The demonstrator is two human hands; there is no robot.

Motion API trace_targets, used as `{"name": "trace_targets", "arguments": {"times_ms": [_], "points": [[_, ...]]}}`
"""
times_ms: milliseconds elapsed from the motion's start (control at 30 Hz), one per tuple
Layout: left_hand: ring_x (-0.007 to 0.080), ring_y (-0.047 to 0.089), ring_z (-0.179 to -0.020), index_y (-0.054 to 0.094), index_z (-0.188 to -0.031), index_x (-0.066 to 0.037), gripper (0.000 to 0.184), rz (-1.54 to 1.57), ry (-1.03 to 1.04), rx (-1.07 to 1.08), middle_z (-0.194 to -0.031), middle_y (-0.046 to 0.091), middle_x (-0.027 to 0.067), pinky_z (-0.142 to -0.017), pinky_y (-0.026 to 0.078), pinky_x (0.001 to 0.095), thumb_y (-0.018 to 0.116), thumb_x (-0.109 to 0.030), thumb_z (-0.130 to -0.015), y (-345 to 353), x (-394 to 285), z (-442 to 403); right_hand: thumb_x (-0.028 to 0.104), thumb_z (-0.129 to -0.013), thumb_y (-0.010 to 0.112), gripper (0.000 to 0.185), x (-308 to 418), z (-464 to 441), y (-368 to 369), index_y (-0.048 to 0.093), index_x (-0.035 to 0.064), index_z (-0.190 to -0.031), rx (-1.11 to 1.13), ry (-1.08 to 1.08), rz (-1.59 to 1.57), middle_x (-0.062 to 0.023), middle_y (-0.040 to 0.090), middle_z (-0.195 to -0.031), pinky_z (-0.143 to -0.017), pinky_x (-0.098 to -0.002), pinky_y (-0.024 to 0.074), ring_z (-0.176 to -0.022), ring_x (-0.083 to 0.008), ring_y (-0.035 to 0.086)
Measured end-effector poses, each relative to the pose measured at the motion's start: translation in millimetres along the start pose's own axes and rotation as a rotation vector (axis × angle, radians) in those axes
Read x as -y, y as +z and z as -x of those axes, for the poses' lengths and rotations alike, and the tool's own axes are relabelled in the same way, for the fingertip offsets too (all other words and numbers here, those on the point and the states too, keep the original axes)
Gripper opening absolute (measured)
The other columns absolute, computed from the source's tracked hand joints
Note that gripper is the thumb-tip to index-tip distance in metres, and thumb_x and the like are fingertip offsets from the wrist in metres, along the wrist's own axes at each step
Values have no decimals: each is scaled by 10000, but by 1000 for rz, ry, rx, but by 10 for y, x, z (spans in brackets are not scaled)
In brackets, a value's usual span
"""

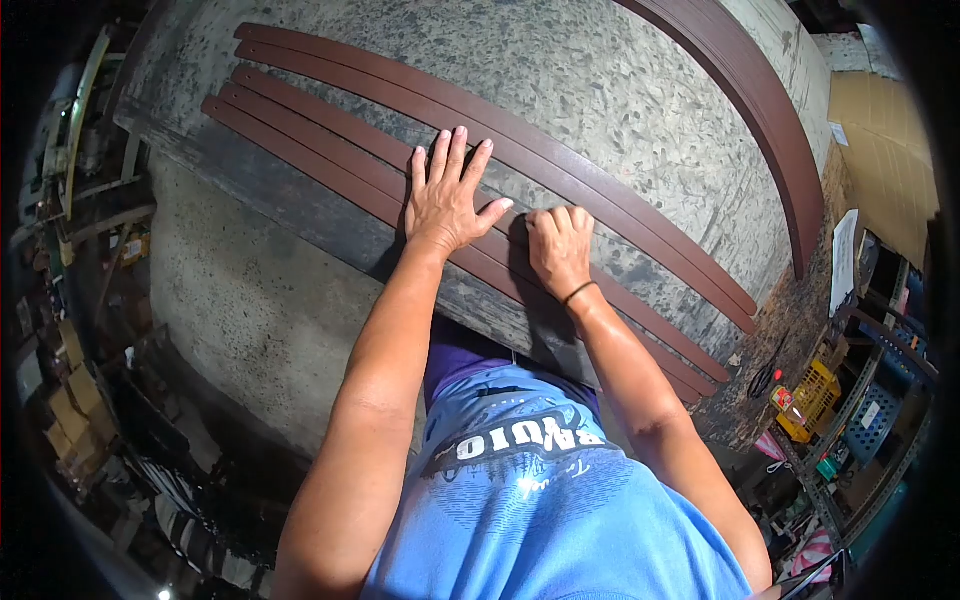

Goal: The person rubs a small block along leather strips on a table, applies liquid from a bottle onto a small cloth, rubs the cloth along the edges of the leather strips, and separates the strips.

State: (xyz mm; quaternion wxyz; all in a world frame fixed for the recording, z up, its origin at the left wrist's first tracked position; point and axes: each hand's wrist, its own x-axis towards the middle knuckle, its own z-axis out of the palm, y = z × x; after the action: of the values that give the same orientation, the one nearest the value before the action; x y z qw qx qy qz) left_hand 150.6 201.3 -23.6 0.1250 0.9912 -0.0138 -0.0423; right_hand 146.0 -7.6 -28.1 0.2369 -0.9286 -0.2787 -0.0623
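Blue T-shirt with white lettering [530, 520] nearest camera. Has worn grey tabletop [600, 90] ahead, curved dark-brown stack [776, 140] at upper right; beyond, yellow plastic basket [822, 390] and brown cardboard sheet [885, 170]. Partly blocks middle of long narrow dark-brown strips [540, 165] with left hand [445, 205] and right hand [560, 250]. Run diagonally on tabletop, long axis upper left to lower right, small holes at upper-left ends. Spreads left hand flat, open across strips; curls right hand closed over lower ones, cannot tell if gripping.

The right fingers [561, 217] curl under, their tips hidden.
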Motion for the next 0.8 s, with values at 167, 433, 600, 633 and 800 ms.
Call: {"name": "trace_targets", "arguments": {"times_ms": [167,433,600,633,800], "points": [[338,161,-1513,292,-1569,-213,888,10,8,-15,-1634,203,168,-1203,112,566,586,-646,-851,10,11,5,124,-825,655,125,-74,126,-123,626,119,-946,20,-27,-32,-83,540,-859,-816,-449,398,-875,-309,521],[340,169,-1511,302,-1565,-203,893,4,7,-16,-1632,209,168,-1202,118,566,586,-648,-845,2,1,5,124,-825,641,123,-61,55,-73,627,124,-948,29,-50,-25,-79,536,-859,-826,-445,399,-887,-300,523],[342,168,-1511,306,-1563,-201,886,8,7,-13,-1631,210,169,-1202,117,567,588,-641,-847,0,5,7,107,-816,649,137,-77,140,-136,628,126,-951,27,-44,-23,-79,539,-864,-814,-441,400,-893,-302,522],[341,163,-1512,304,-1565,-202,884,-1,4,-7,-1632,208,168,-1203,114,565,588,-639,-850,-7,-5,1,103,-815,651,144,-46,41,-85,630,127,-955,53,-28,-44,-79,538,-867,-810,-439,402,-893,-301,522],[341,160,-1513,298,-1567,-203,884,14,10,-14,-1633,207,166,-1204,115,563,582,-645,-856,-3,-1,12,105,-807,662,154,-135,137,-220,634,127,-957,61,-68,-41,-75,538,-863,-812,-435,396,-893,-299,521]]}}
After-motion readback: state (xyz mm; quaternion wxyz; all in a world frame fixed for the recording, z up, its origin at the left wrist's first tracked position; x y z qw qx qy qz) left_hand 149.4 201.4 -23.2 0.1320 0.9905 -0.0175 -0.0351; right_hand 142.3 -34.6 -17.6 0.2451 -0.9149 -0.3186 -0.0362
